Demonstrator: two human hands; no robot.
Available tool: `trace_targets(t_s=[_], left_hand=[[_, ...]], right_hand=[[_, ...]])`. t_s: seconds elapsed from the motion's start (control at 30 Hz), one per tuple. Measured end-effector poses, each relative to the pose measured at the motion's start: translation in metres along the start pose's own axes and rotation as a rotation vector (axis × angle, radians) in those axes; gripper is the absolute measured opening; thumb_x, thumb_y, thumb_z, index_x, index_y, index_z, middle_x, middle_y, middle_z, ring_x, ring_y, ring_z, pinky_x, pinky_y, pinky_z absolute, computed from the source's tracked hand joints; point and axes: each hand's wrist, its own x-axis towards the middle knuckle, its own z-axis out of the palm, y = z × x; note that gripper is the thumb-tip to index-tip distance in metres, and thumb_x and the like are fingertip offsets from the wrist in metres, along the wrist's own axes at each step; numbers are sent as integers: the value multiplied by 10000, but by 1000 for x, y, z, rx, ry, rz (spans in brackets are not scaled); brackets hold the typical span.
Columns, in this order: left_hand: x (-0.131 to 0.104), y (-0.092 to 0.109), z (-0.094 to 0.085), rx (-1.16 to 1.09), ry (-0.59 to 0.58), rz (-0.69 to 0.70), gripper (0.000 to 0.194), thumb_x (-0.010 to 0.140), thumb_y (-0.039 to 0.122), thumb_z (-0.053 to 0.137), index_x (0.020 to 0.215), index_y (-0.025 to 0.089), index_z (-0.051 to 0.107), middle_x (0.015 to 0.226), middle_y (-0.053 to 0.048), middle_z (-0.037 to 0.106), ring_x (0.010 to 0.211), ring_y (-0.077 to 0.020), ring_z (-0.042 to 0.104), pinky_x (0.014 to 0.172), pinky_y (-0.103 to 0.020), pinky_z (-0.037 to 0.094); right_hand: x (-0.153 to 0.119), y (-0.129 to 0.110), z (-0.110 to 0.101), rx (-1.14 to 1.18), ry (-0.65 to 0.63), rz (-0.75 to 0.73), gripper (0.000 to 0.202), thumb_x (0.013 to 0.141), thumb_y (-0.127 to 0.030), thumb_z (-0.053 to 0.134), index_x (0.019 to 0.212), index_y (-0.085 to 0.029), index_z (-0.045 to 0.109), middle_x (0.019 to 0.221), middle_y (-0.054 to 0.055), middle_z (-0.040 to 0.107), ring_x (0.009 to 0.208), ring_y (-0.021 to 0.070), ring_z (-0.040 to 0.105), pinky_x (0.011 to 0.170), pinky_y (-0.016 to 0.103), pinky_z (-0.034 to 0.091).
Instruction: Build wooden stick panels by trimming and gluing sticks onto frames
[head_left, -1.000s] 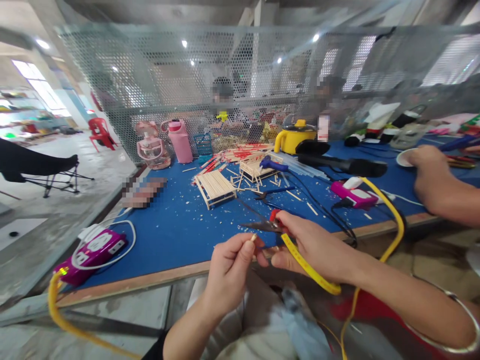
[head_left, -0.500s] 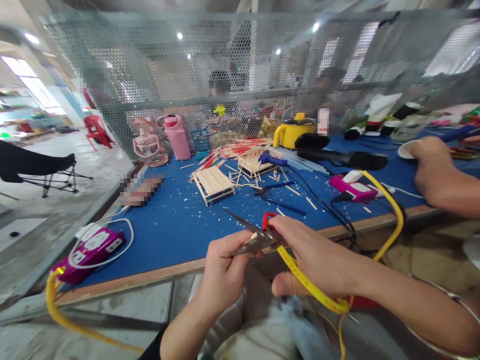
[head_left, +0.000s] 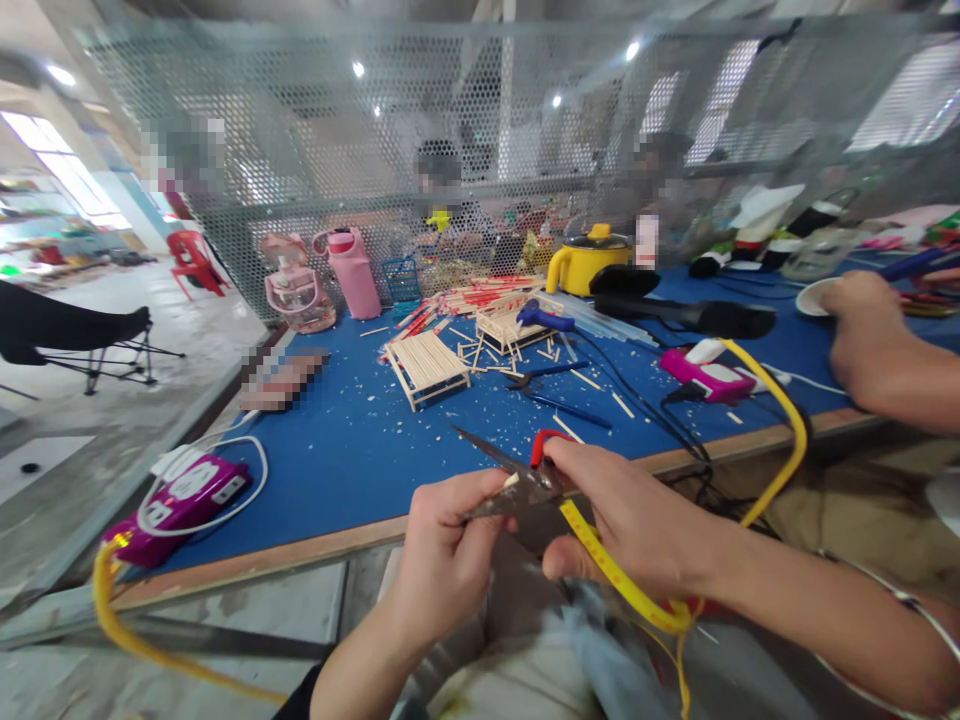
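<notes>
In the head view, my right hand (head_left: 634, 510) grips scissors (head_left: 537, 487) with red handles above the table's front edge. Their blades stand apart, pointing left. My left hand (head_left: 442, 540) pinches a short pale wooden stick (head_left: 511, 481), whose end shows between the blades; the rest is hidden by the fingers. From near the scissors a yellow measuring tape (head_left: 600, 556) curves down below my right hand. Beyond the hands lie blue-handled pliers (head_left: 574, 408). A small platform of wooden sticks (head_left: 429, 364) stands further back, beside a second stick structure (head_left: 499, 328) with a blue glue gun (head_left: 547, 318) on it.
Stick scraps litter the blue tabletop (head_left: 330, 470). Power strips (head_left: 184, 505) with cables lie left and right. Behind are pink bottles (head_left: 355, 275), a yellow pot (head_left: 592, 268) and a mesh screen (head_left: 315, 140). A co-worker's hand (head_left: 866, 310) holds a pale round item at right.
The scissors have shifted slightly right and down with my right hand. My left hand has moved slightly, and more of the stick's end shows between the blades.
</notes>
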Motion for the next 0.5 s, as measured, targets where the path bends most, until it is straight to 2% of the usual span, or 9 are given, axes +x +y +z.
trace_targets(t_s=[0.1, 0.23, 0.33, 0.5], left_hand=[[-1, 1, -2, -1, 19, -24, 256, 892, 146, 475, 654, 157, 569, 610, 13, 569, 590, -91, 510, 574, -190, 368], [-1, 2, -5, 27, -3, -24, 252, 896, 158, 468, 669, 159, 579, 619, 6, 584, 594, -96, 520, 578, -191, 374], [-1, 0, -5, 49, 1, -38, 262, 891, 159, 468, 655, 156, 581, 615, 5, 580, 591, -97, 519, 574, -187, 373], [1, -7, -3, 54, 89, -122, 290, 896, 202, 468, 630, 154, 574, 595, 8, 573, 579, -94, 510, 572, -183, 375]], right_hand=[[1, -1, -2, -35, -20, 58, 421, 705, -528, 666, 833, -208, 425, 785, 13, 566, 660, 162, 476, 575, 263, 340], [0, -2, -3, -152, 9, 89, 446, 675, -554, 666, 791, -215, 401, 746, 15, 555, 622, 160, 457, 546, 261, 303], [-1, -1, -1, -188, 12, 120, 417, 698, -549, 638, 773, -217, 396, 715, 10, 553, 584, 147, 444, 527, 257, 280], [2, 1, 3, -184, 14, 202, 357, 770, -538, 560, 733, -216, 409, 615, -17, 523, 511, 115, 373, 496, 249, 244]])
